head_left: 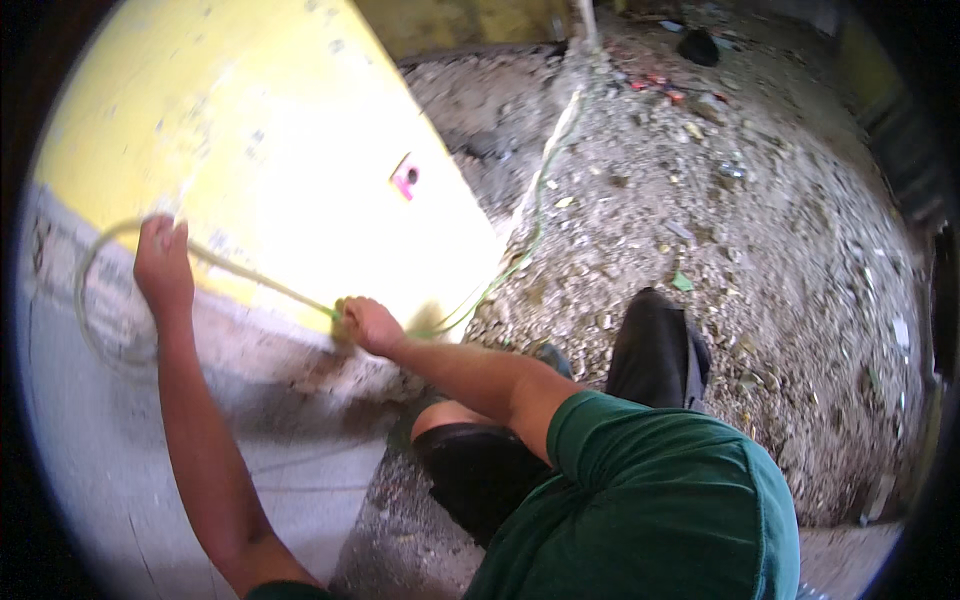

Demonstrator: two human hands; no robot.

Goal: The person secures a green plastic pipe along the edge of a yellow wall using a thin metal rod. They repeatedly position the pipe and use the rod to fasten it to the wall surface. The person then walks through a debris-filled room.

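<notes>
A long, thin greenish hose (pixel 262 276) runs between my hands, close to a yellow wall (pixel 290 130). Whether it is a hollow tube or a solid cable cannot be made out. My left hand (pixel 165 262) is raised at the wall's lower left, its fingers closed on the hose, which hangs in a loop beyond it. Lower and to the right, my right hand (pixel 372 326) grips the same hose in a closed fist. From there the hose trails past the wall's corner and back along the ground. My fingers hide the parts they hold.
A pink-edged box with a dark hole (pixel 408 177) is set in the wall. Smooth grey floor (pixel 90 440) lies at left, rough rubble ground (pixel 620 240) at right. Reddish bits (pixel 660 85) and a dark lump (pixel 698 47) lie far back. My black boot (pixel 655 350) stands on the rubble.
</notes>
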